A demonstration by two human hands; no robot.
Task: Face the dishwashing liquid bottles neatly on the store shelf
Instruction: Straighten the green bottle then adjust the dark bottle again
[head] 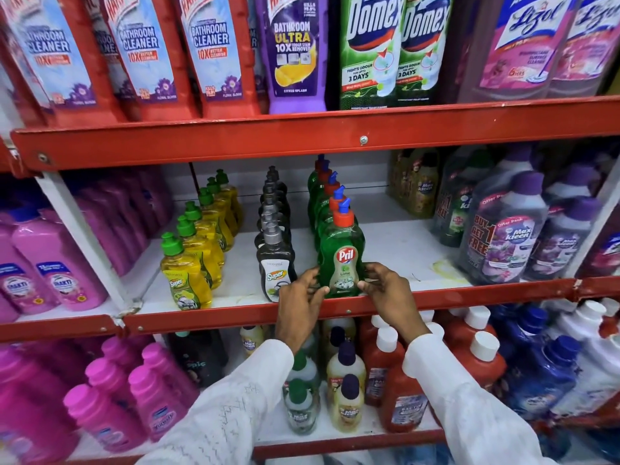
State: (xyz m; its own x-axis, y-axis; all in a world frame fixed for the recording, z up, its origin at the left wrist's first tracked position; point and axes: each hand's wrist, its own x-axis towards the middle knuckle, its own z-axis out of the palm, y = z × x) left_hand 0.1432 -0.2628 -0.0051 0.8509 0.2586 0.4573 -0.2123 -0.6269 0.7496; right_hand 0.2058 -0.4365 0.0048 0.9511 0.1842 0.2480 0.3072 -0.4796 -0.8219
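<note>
On the middle shelf (241, 283) three rows of dishwashing liquid run front to back. The green Pril bottle (341, 255) with an orange and blue cap stands upright at the shelf's front edge, label forward, heading its row. My left hand (302, 302) grips its lower left side and my right hand (385, 290) grips its lower right side. To the left stands a row of dark Super bottles (275, 260) with grey caps. Further left is a row of yellow Super bottles (186, 273) with green caps.
Red metal shelf rails (302, 139) cross above and below. Large purple Max Kleen bottles (503, 236) fill the right of the shelf, pink bottles (50, 273) the left bay. Bathroom cleaners stand above; mixed bottles (345, 374) sit below my arms.
</note>
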